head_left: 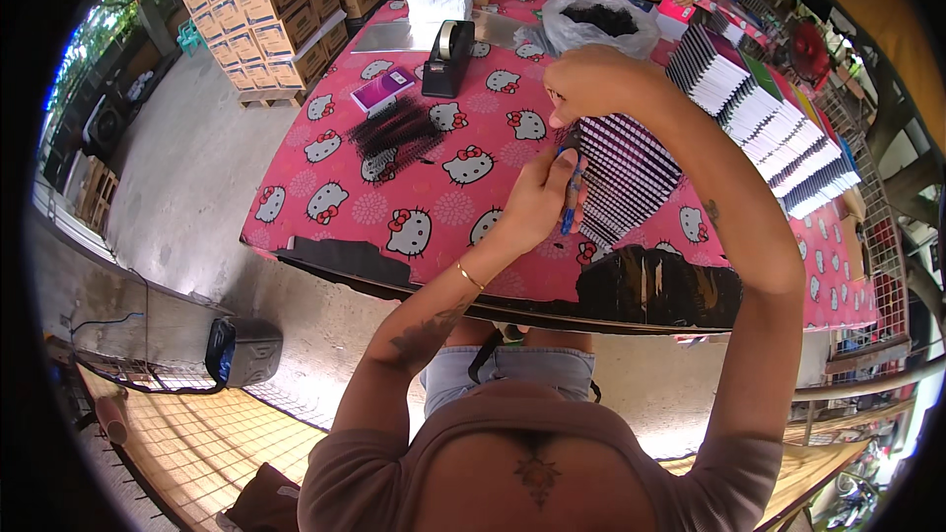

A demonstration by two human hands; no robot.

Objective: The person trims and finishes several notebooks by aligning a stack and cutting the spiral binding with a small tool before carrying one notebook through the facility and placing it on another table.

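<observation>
Holds a blue-handled tool (pixel 572 199) in the left hand (pixel 544 199), with fingers wrapped round it, beside a slanted pile of coil-edged notebooks (pixel 636 177) on the pink tablecloth (pixel 530 282). Curls the right hand (pixel 581 81) at the pile's far left corner; cannot tell whether pinching anything. Beyond, a black tape dispenser (pixel 439 77) and a clear bag (pixel 559 28).

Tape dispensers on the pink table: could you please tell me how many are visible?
1. The black tape dispenser stands just beyond the loose black coils, farther away than the left hand and to its left. Another could be hidden behind the stacked notebooks.
</observation>
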